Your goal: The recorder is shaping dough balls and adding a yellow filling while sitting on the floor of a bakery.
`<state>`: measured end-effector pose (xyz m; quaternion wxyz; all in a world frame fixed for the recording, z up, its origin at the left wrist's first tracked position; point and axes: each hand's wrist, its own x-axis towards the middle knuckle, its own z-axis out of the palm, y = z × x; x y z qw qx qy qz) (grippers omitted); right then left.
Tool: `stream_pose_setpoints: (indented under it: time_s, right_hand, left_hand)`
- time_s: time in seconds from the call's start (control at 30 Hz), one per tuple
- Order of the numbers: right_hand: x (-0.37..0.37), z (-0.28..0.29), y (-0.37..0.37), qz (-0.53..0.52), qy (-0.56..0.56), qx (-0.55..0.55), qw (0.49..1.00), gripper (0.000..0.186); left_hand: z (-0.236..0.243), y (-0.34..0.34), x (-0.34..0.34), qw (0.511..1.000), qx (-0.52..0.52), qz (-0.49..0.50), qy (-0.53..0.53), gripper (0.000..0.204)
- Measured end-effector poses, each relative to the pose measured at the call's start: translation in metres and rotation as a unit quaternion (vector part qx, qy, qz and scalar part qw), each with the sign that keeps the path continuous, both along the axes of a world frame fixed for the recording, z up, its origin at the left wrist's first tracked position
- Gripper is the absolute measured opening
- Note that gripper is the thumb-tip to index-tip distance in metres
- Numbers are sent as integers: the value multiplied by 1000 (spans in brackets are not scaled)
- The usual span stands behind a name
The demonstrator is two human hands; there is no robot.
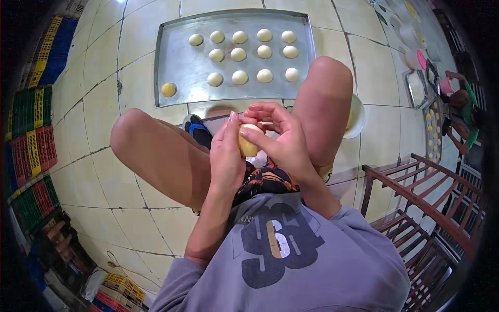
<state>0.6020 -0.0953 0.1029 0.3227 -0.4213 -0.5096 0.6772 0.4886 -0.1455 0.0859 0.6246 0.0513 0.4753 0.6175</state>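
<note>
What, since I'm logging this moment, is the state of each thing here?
Dough piece, held, part pale, part yellow
Left hand, curled around it
Right hand, curled around it too
Tray, lying flat, partly covered
Pale balls, resting in rows
Yellow ball, apart near a tray corner
Crates, stacked

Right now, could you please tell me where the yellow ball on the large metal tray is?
In the head view, the yellow ball sits in the near-left corner of the tray, left of the pale balls and beyond the left knee.

From the seated person (343, 260), I see dough balls (238, 54) on a tray (182, 60) at twelve o'clock, a bowl (358, 125) at one, a rack (410, 196) at three, crates (44, 145) at ten.
</note>
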Motion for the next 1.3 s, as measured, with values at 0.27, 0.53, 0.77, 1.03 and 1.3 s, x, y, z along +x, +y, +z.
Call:
stream_pose_setpoints:
  time_s: [0.27,0.53,0.77,1.03,1.3]
  right_hand:
    - [-1,-7,-3,-66,52,-73,994,35]
    - [-4,-6,-1,-48,31,-74,996,32]
    - [-11,-17,-12,-108,87,-70,988,35]
    - [-15,-23,-15,-154,128,-94,975,40]
    - [-18,-14,-22,-122,45,28,991,35]
  left_hand:
    - [10,-1,0,1000,-9,-10,-13,31]
    - [12,-1,2,1000,-14,9,16,30]
    - [10,-1,5,998,-2,48,-31,28]
    - [-2,-6,8,993,33,98,-64,32]
    - [1,-5,5,989,30,100,-108,29]
